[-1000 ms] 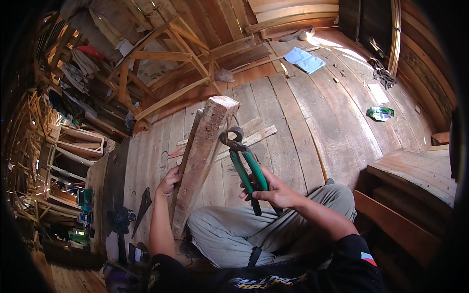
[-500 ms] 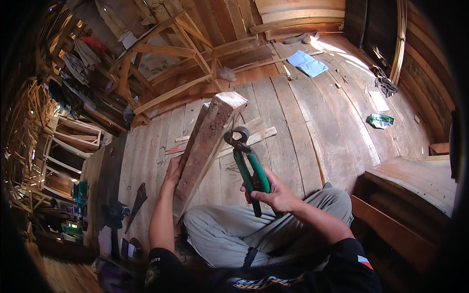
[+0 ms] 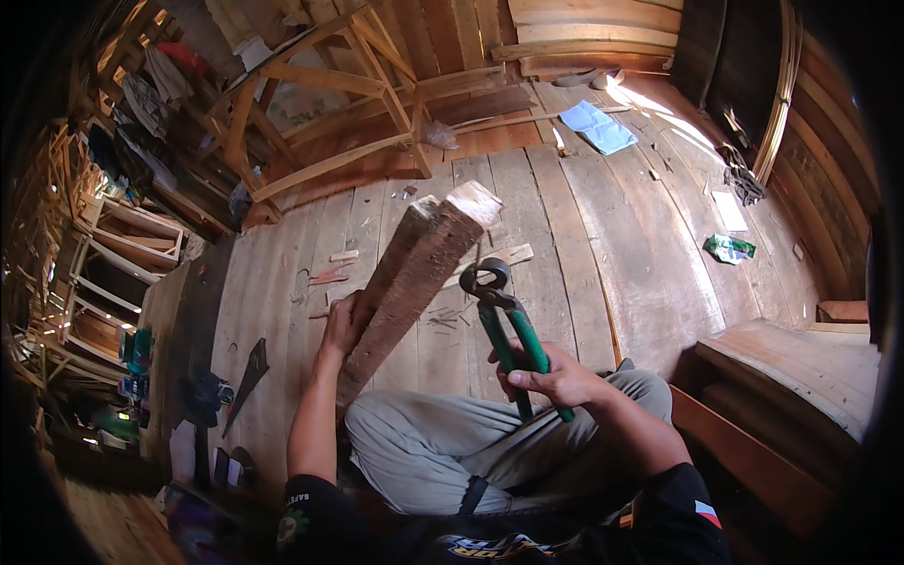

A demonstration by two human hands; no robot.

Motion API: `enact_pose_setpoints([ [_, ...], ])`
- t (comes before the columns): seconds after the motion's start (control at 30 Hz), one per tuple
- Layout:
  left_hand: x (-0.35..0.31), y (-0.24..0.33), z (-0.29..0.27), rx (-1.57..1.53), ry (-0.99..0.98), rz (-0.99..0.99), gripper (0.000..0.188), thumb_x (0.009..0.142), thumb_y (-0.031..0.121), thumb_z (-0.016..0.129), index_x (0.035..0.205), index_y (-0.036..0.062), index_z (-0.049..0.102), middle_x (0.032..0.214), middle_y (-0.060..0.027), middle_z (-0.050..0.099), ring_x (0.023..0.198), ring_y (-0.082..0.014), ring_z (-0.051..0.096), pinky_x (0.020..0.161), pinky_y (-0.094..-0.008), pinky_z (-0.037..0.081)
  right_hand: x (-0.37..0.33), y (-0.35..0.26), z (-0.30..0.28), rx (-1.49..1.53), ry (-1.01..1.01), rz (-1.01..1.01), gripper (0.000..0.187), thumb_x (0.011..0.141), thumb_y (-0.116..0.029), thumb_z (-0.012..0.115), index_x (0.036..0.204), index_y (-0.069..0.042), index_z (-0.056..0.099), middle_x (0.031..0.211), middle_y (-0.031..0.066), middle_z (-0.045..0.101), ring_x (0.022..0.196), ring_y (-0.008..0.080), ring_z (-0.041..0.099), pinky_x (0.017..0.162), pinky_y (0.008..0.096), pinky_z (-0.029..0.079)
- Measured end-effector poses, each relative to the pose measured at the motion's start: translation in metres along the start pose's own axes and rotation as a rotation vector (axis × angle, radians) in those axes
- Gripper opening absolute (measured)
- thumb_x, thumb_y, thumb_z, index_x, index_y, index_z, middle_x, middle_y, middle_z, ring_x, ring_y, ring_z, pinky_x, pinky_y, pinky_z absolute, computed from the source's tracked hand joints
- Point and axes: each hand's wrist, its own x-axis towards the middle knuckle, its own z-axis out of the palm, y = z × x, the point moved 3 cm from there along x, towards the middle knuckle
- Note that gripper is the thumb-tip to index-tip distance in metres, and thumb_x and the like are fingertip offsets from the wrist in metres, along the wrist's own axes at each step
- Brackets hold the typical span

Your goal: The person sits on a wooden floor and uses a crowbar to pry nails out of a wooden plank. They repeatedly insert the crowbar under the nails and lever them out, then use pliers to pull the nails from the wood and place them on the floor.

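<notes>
I sit cross-legged on a plank floor. My left hand (image 3: 341, 320) grips the left edge of a rough wooden block (image 3: 414, 273), which stands tilted with its top end leaning up and to the right. My right hand (image 3: 551, 377) is closed around the green handles of a pair of pincers (image 3: 504, 325). The pincers' dark round jaws (image 3: 484, 277) point up, just right of the block's upper part, close to it; I cannot tell if they touch.
A hand saw (image 3: 247, 377) lies on the floor at the left. Wooden frames (image 3: 320, 104) stand at the back, shelving (image 3: 104, 273) at far left. A blue sheet (image 3: 599, 125) and green packet (image 3: 727, 248) lie at right. A wooden step (image 3: 800, 367) is beside me.
The view has shifted slightly. The pincers' jaws have stayed near the block's upper right side, my right hand gripping lower on the handles. My left hand keeps its hold on the block.
</notes>
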Motion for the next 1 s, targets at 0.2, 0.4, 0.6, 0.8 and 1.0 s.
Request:
enact_pose_setpoints([
  [0.2, -0.001, 0.012, 0.01, -0.002, -0.031, -0.059, 0.058, 0.086, 0.051, 0.055, 0.1, -0.0052, 0.063, 0.087, -0.0253, 0.066, 0.085, -0.0358, 0.066, 0.074, -0.0401, 0.049, -0.026, -0.019, -0.01, -0.011, -0.006, 0.121, 0.033, 0.094, -0.015, 0.06, 0.12, 0.003, 0.05, 0.084, 0.0028, 0.056, 0.077, 0.0115, 0.055, 0.072, 0.0289, 0.046],
  [0.4, -0.004, 0.012, 0.005, -0.053, -0.022, -0.005, 0.066, 0.083, 0.057, 0.057, 0.104, -0.0044, 0.063, 0.091, -0.0247, 0.066, 0.089, -0.0363, 0.066, 0.077, -0.0404, 0.049, -0.04, -0.05, -0.041, -0.156, -0.131, 0.263, 0.038, 0.09, -0.017, 0.064, 0.121, 0.001, 0.051, 0.083, 0.0047, 0.059, 0.078, 0.0144, 0.059, 0.071, 0.0292, 0.048],
  [0.6, -0.003, 0.008, 0.006, -0.069, -0.018, -0.021, 0.063, 0.084, 0.055, 0.057, 0.103, -0.0048, 0.064, 0.092, -0.0238, 0.067, 0.089, -0.0357, 0.067, 0.077, -0.0403, 0.049, -0.03, -0.035, -0.03, -0.117, -0.055, 0.197, 0.038, 0.091, -0.009, 0.06, 0.126, 0.003, 0.051, 0.095, 0.0058, 0.061, 0.09, 0.0156, 0.061, 0.083, 0.032, 0.049],
  [0.8, -0.002, 0.017, 0.009, -0.081, -0.069, -0.009, 0.058, 0.084, 0.048, 0.057, 0.1, -0.0066, 0.064, 0.088, -0.0234, 0.067, 0.085, -0.0332, 0.067, 0.074, -0.04, 0.049, -0.016, -0.005, -0.003, -0.153, 0.054, -0.031, 0.049, 0.092, -0.011, 0.061, 0.136, 0.001, 0.043, 0.114, 0.0104, 0.061, 0.11, 0.0199, 0.057, 0.098, 0.0363, 0.042],
  [1.0, 0.0, 0.024, 0.014, -0.089, -0.075, 0.025, 0.055, 0.083, 0.045, 0.058, 0.099, -0.0073, 0.063, 0.087, -0.0246, 0.066, 0.084, -0.0335, 0.067, 0.073, -0.0405, 0.049, -0.008, 0.008, 0.01, -0.12, 0.159, -0.14, 0.056, 0.093, -0.016, 0.061, 0.14, 0.002, 0.036, 0.113, 0.0117, 0.06, 0.104, 0.0207, 0.059, 0.091, 0.0372, 0.046],
])
